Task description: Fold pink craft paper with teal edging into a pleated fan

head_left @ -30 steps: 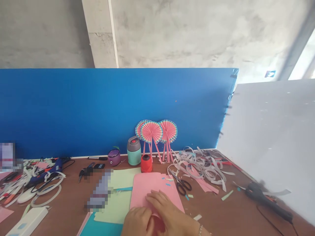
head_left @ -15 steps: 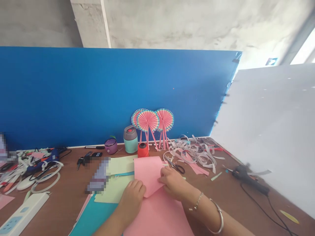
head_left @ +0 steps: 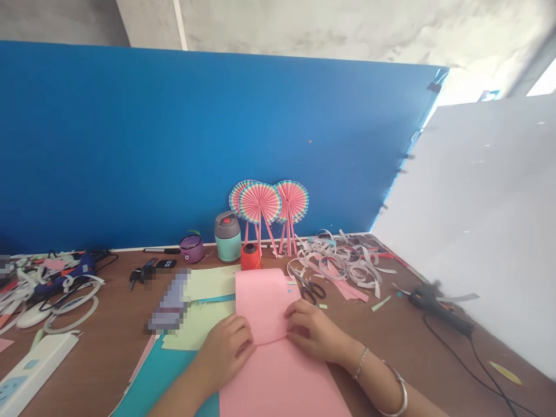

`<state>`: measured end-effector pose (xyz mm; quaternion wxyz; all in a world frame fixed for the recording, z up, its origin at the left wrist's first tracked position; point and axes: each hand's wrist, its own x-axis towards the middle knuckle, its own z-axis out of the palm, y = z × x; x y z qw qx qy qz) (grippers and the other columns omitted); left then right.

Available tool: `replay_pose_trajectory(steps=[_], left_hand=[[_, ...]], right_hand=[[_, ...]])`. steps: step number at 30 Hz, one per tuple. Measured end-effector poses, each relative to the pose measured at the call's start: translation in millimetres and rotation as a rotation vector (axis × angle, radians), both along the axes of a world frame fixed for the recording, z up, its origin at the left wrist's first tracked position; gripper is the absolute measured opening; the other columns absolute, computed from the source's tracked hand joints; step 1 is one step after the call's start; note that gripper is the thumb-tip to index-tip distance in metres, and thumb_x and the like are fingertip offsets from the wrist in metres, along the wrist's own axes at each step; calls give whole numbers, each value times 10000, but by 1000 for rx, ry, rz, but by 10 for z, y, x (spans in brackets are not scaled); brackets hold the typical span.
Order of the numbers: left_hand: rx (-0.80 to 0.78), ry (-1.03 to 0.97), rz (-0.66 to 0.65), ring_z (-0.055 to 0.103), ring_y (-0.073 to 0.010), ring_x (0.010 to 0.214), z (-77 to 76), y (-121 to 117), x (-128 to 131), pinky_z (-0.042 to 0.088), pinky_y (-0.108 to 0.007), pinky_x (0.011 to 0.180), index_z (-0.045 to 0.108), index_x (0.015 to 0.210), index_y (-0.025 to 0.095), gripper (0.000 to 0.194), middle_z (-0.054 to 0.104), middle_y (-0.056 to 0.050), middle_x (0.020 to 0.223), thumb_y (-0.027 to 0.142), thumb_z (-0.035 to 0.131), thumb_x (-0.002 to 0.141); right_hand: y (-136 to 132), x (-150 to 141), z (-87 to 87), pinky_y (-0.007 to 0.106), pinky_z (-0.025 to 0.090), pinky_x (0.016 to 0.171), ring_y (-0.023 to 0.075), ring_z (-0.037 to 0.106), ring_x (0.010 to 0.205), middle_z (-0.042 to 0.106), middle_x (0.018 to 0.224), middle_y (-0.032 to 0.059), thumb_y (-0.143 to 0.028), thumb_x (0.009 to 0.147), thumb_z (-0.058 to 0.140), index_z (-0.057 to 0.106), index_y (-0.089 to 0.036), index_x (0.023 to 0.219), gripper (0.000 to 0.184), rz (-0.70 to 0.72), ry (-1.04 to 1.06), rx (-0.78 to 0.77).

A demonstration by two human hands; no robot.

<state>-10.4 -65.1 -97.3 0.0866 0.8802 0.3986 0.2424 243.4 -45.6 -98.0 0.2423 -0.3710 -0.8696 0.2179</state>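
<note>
A pink sheet of paper (head_left: 282,382) lies in front of me, its far part curled back toward me in a loose fold. My left hand (head_left: 228,350) is closed at the left corner of the turned-over edge, fingers bent over the paper. At the opposite corner, my right hand (head_left: 315,331) pinches the same edge between thumb and fingers. Beneath and to the left are pale green sheets (head_left: 204,333) and a teal sheet (head_left: 167,370). Just beyond my right hand rest scissors (head_left: 311,289), blades partly covered by paper scraps.
Pink pleated paper fans (head_left: 260,202) stand against the blue partition (head_left: 174,145). Nearby are a red thread spool (head_left: 251,258), a teal flask (head_left: 228,240) and a purple pot (head_left: 191,249). White strips (head_left: 343,260) pile at right, beside a glue gun (head_left: 438,310). A power strip (head_left: 37,373) lies left.
My right hand has shifted slightly lower along the fold, and the turned-over edge now sits straighter between both hands. The camera view has tilted downward a little.
</note>
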Motion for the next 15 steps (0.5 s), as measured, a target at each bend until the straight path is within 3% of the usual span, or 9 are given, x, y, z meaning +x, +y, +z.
replay_pose_trajectory(steps=[6,15], left_hand=[[-182,-91,43,572,-137,807,75,33,-45,474,-242,708,564,656,202,184,605,-2,827,55,501,748],[-218,-92,92,541,-183,834,22,71,-63,488,-335,741,508,653,195,163,567,-41,866,101,460,777]], right_hand=[[47,38,-17,350,409,904,189,524,1007,548,1043,66,-146,779,548,618,-176,707,105,-82,107,-261],[45,-43,-42,376,406,900,206,485,1012,501,1039,76,-92,756,485,498,-178,655,134,-143,91,-219]])
